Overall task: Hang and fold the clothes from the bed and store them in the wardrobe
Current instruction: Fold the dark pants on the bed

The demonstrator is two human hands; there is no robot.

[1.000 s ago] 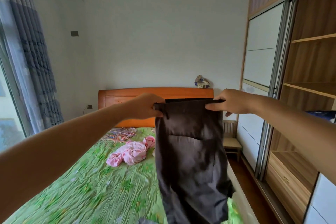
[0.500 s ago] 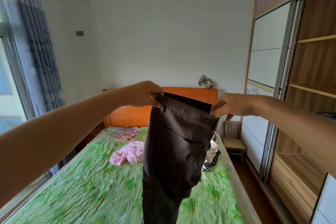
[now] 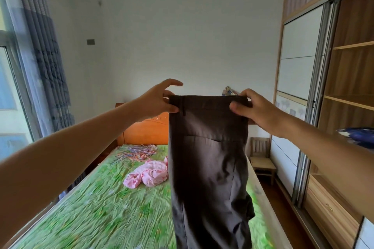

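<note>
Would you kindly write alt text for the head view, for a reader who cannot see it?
A person holds dark trousers up by the waistband, the left hand pinching one corner and the right hand the other, above a green bed. A pink garment and hangers lie on the bed; an open wardrobe stands at the right.

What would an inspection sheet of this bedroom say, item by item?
Surface: bed, green and crumpled on top.
Job's things: dark trousers held up by the waistband; pink garment crumpled on the bed; hangers piled near the headboard.
Clutter: small wooden chair beside the bed.
Hands: left hand pinches one waistband corner, right hand grips the other.
Cables: nothing seen.
Surroundings: open wardrobe at right, curtain at left.
</note>
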